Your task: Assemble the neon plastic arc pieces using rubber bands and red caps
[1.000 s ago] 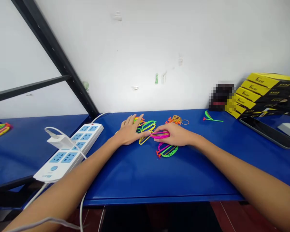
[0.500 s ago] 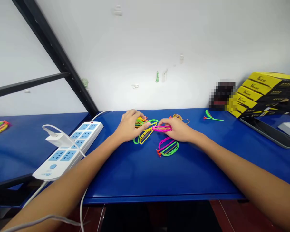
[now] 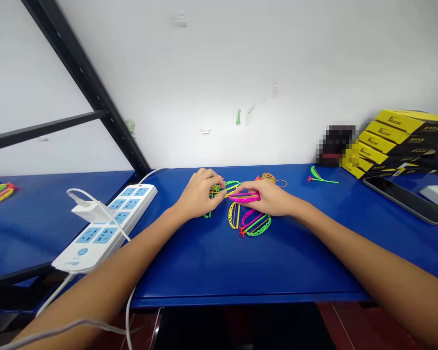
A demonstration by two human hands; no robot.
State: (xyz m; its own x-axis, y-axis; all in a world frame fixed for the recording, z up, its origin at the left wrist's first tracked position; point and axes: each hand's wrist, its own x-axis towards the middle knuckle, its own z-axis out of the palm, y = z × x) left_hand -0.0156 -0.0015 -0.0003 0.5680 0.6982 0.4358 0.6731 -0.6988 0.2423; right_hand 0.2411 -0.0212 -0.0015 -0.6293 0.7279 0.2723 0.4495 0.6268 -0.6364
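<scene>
My right hand (image 3: 272, 195) is closed on a pink toy bow (image 3: 244, 197), held flat between thumb and fingers. My left hand (image 3: 200, 193) hovers over a small pile of coloured toy bows; its thumb and fingertips are apart. A green toy bow (image 3: 232, 184) shows between the hands, partly covered. Below the held bow lies a yellow toy bow (image 3: 234, 215). Beside it on the right are a pink bow and a green toy bow (image 3: 260, 228) with a red-tipped toy arrow (image 3: 242, 231). The left palm hides part of the pile.
Tan rubber bands (image 3: 269, 179) lie behind my right hand. A green bow and arrow (image 3: 317, 176) are farther right, near stacked yellow-black boxes (image 3: 390, 141) and a phone (image 3: 405, 197). On the left, a white power strip (image 3: 109, 226) with cables lies along the blue table (image 3: 241, 272).
The yellow toy bow has moved right and toward me, away from under my left hand, and now lies beside the pink and green bows. My right hand still holds the pink bow.
</scene>
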